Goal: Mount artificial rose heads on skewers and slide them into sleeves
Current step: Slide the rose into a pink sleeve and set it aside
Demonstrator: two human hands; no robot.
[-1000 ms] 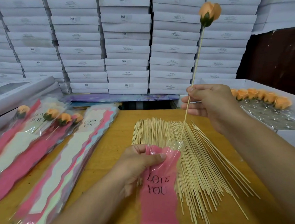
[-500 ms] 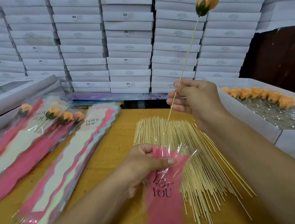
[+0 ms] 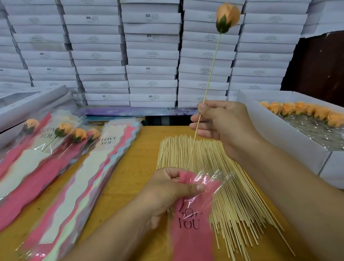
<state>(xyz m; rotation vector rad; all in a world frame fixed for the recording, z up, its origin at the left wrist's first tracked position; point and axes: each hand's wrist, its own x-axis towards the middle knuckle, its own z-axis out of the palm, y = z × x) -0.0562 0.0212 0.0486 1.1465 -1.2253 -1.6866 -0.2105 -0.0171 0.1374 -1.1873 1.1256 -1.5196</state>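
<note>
**Rose on a skewer meets its pink sleeve**

A peach rose head (image 3: pixel 227 16) sits atop a thin wooden skewer (image 3: pixel 208 83), held almost upright and leaning right at the top, with its lower tip at the crinkled clear mouth of a pink "LOVE YOU" sleeve (image 3: pixel 190 218). The right hand (image 3: pixel 224 124) pinches the skewer partway down between thumb and fingers, its grip closed on the stick. The left hand (image 3: pixel 170 191) grips the sleeve's top edge, thumb pressed on the pink film, fingers curled behind it.

Compared with half a second earlier, the rose stands lower against the boxes behind and the skewer's tip has come down to the sleeve's opening, where before it hung above it.

Beneath the sleeve and both hands, a spread of loose skewers (image 3: pixel 235 196) covers the wooden tabletop (image 3: pixel 129 171); the sleeve hides part of them. To the left lie finished sleeved roses (image 3: pixel 49 147) overlapping one another, beside a stack of flat sleeves (image 3: pixel 86 183). At right, an open white box (image 3: pixel 285 137) holds a row of spare rose heads (image 3: pixel 304 110) on clear film. Stacked white cartons (image 3: pixel 150 52) wall off the back.
</note>
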